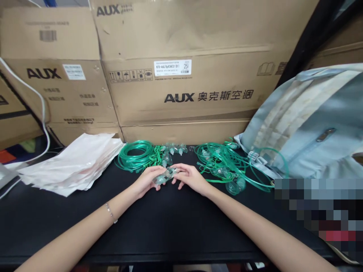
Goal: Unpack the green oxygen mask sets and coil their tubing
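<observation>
My left hand is closed around a clear plastic oxygen mask, low over the black table. From the other side, my right hand pinches the mask with thumb and forefinger, its other fingers loosely curled. Part of the mask is hidden by the fingers. Just behind my left hand sits a neat coil of green tubing beside a bunch of green elastic straps. Several small clear connectors stand in a row beyond my hands. To the right lies a loose tangle of green tubing with more clear masks.
A stack of white plastic bags lies on the left of the black table. Large AUX cardboard boxes wall off the back. A light blue backpack leans in on the right. A white cable hangs at the left.
</observation>
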Motion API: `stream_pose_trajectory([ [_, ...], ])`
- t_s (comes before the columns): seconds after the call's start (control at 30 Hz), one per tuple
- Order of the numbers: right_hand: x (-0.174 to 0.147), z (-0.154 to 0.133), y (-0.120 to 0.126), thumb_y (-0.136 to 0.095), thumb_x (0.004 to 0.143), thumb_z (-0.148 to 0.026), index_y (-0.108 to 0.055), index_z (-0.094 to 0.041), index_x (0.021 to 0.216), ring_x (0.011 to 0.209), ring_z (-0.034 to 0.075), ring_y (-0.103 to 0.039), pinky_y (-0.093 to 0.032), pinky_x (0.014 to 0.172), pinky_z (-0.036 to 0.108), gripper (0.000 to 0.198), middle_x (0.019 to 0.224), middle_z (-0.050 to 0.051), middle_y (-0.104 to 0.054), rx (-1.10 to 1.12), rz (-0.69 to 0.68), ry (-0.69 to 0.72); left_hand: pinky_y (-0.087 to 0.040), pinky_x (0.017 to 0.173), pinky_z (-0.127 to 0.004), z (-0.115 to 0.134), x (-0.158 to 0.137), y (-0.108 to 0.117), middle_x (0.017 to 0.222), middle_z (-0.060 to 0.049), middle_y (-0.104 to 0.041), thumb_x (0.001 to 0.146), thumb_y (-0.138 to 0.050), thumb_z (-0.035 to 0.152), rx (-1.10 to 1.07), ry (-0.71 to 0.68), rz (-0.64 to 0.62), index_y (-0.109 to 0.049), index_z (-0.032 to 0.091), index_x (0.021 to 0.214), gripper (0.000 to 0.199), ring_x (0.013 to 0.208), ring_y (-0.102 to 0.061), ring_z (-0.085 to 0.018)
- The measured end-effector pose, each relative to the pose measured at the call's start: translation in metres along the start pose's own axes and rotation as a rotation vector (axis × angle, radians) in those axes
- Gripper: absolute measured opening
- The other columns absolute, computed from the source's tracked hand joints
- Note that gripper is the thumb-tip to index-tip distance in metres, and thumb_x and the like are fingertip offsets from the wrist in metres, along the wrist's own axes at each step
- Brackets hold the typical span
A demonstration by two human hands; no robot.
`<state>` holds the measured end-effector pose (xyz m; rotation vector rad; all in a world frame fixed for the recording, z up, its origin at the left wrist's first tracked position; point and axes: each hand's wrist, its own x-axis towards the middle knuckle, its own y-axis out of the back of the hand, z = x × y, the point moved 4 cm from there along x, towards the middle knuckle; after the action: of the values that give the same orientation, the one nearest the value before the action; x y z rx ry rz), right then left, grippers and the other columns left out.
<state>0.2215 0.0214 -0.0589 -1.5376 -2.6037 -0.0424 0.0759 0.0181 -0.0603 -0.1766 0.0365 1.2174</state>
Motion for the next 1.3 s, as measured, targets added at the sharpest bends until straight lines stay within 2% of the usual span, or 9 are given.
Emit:
stream_pose_trajectory([
  [0.27,-0.002,0.007,0.004,-0.069,0.065,-0.026,-0.059,-0.011,0.074,0.058,0.011,-0.062,-0.053,0.05,0.022,0.02,0.066,0.003,-0.061,0.035,0.123,-0.113,-0.032,0.04,-0.015,-0.002,-0.001,0.0,0.064,0.003,-0.05,0.067,-0.065,0.042,-0.054,-0.048,0.09,-0.056,0.015,0.083,0.033,0.049,-0.043,-0.006],
  [0.47,-0.002,0.008,0.005,-0.058,0.072,-0.023,-0.055,-0.019,0.094,0.078,0.014,-0.063,-0.055,0.058,0.026,0.022,0.09,0.004,-0.061,0.101,0.127,-0.1,-0.034,0.045,-0.016,-0.001,-0.002,-0.007,0.07,0.0,-0.057,0.067,-0.066,0.038,-0.006,-0.03,-0.008,-0.062,0.014,0.083,0.029,0.057,-0.049,-0.009],
  [0.6,0.001,0.006,0.007,-0.054,0.077,-0.027,-0.058,-0.017,0.098,0.082,0.015,-0.061,-0.054,0.063,0.027,0.023,0.094,0.006,-0.061,-0.106,-0.017,-0.014,-0.041,0.057,-0.017,0.001,-0.001,-0.009,0.077,-0.003,-0.062,0.069,-0.066,0.033,0.013,-0.042,-0.062,-0.065,0.012,0.085,0.026,0.067,-0.055,-0.011],
  [0.73,0.002,0.006,0.015,-0.052,0.079,-0.027,-0.059,-0.013,0.098,0.081,0.018,-0.06,-0.053,0.063,0.031,0.024,0.091,0.009,-0.061,-0.242,0.01,0.033,-0.042,0.048,-0.021,0.015,-0.005,0.001,0.08,-0.004,-0.059,0.073,-0.062,0.031,-0.062,-0.074,-0.064,-0.06,0.015,0.096,0.029,0.06,-0.054,-0.012],
  [0.87,0.005,-0.002,0.007,-0.053,0.079,-0.019,-0.057,-0.012,0.109,0.104,0.022,-0.05,-0.043,0.09,0.041,0.03,0.114,0.012,-0.054,-0.648,0.027,0.275,-0.053,0.066,-0.036,0.052,-0.009,0.012,0.085,-0.002,-0.055,0.074,-0.058,0.017,-0.194,-0.206,0.033,-0.048,0.021,0.114,0.042,0.073,-0.058,-0.015],
  [0.93,0.008,-0.004,-0.007,-0.049,0.082,-0.016,-0.053,-0.013,0.117,0.111,0.023,-0.044,-0.037,0.097,0.041,0.035,0.12,0.012,-0.051,-1.006,-0.043,0.454,-0.053,0.07,-0.037,0.072,-0.002,0.006,0.079,0.001,-0.052,0.076,-0.054,0.014,-0.053,-0.266,0.041,-0.039,0.028,0.124,0.052,0.072,-0.057,-0.013],
  [1.0,0.01,-0.001,-0.017,-0.044,0.085,-0.013,-0.055,-0.014,0.114,0.107,0.022,-0.046,-0.04,0.094,0.039,0.031,0.115,0.011,-0.055,-1.231,-0.115,0.533,-0.053,0.069,-0.033,0.087,0.016,-0.008,0.079,0.001,-0.051,0.08,-0.047,0.016,0.334,-0.35,0.031,-0.036,0.028,0.127,0.05,0.071,-0.056,-0.012],
  [1.1,0.01,0.003,-0.018,-0.039,0.087,-0.013,-0.061,-0.014,0.101,0.096,0.02,-0.05,-0.045,0.086,0.034,0.026,0.1,0.009,-0.06,-1.303,-0.146,0.527,-0.05,0.069,-0.029,0.093,0.053,-0.03,0.089,-0.005,-0.056,0.083,-0.04,0.015,0.958,-0.433,0.052,-0.042,0.017,0.123,0.04,0.077,-0.057,-0.015],
  [1.3,-0.005,-0.003,0.003,-0.044,0.086,-0.013,-0.06,-0.013,0.098,0.093,0.017,-0.053,-0.045,0.086,0.029,0.021,0.096,0.008,-0.06,-1.31,-0.17,0.495,-0.044,0.08,-0.038,0.065,0.098,-0.041,0.095,-0.011,-0.061,0.073,-0.052,0.009,1.347,-0.403,0.038,-0.054,0.014,0.114,0.042,0.092,-0.057,-0.025],
])
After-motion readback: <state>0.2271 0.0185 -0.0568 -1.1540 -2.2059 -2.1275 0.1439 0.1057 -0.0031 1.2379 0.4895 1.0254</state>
